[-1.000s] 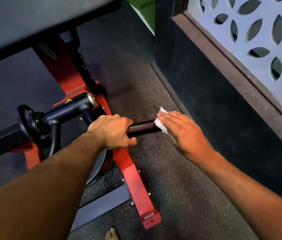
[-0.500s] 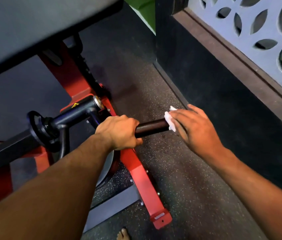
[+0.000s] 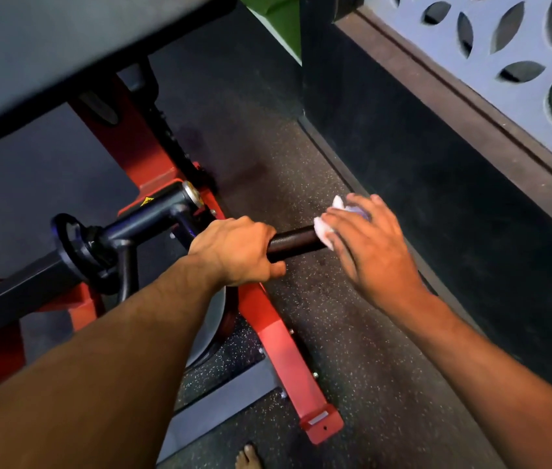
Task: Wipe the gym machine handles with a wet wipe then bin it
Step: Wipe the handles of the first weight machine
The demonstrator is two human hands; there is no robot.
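Left hand (image 3: 237, 253) grips handle (image 3: 293, 242); right hand (image 3: 374, 247) seemingly pinches wipe (image 3: 323, 226) against its tip.

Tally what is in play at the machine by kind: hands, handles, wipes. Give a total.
Hands: 2, the left hand gripping the bar and the right hand pressing the wipe
Handles: 1, the black handle
Wipes: 1, the white wet wipe at the handle's end
Total: 4

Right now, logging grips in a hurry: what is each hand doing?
Left hand: closed around the handle.
Right hand: fingers hold the wipe against the handle's end.
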